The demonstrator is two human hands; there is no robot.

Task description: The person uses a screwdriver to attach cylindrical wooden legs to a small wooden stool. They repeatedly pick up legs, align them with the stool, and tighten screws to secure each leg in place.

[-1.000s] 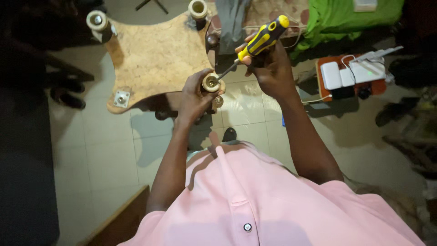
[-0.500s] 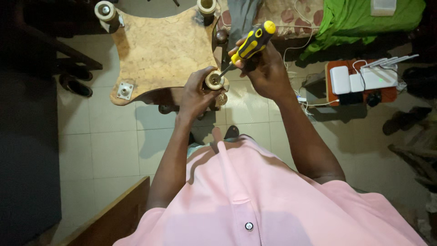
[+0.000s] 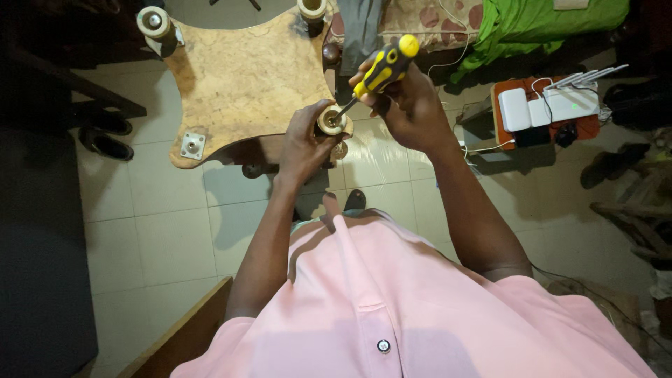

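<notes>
Below, seen from the head camera: a wooden board (image 3: 245,77) with wavy edges lies upside down above the tiled floor (image 3: 168,231), its underside facing up. Three corners carry round pale caster wheels: one at far left (image 3: 153,21), one at the far top (image 3: 312,8), one at the near right corner (image 3: 331,120). The fourth corner, near left, shows only a bare metal mounting plate (image 3: 192,145).

Left hand (image 3: 302,143): fingers wrapped shut around the near-right wheel, gripping it from below and from the side. The wheel's hub faces up between thumb and fingers.

Right hand (image 3: 406,105): closed tight on a screwdriver (image 3: 374,73) with a yellow-and-black handle. Handle tilts up and to the right; the metal shaft runs down-left, its tip at the wheel's hub. Whether the tip actually sits in a screw head I cannot tell; too small.

Both forearms extend from a pink collared shirt (image 3: 392,301) filling the lower frame.

Surroundings: green cloth (image 3: 553,24) at upper right on a patterned surface. Right of the hands, an orange tray (image 3: 504,133) on the floor holds white boxes (image 3: 539,108), one with antennas and a small green light, with cables trailing off. Dark shoes (image 3: 105,136) rest at the left. A wooden edge (image 3: 175,343) shows at lower left.
</notes>
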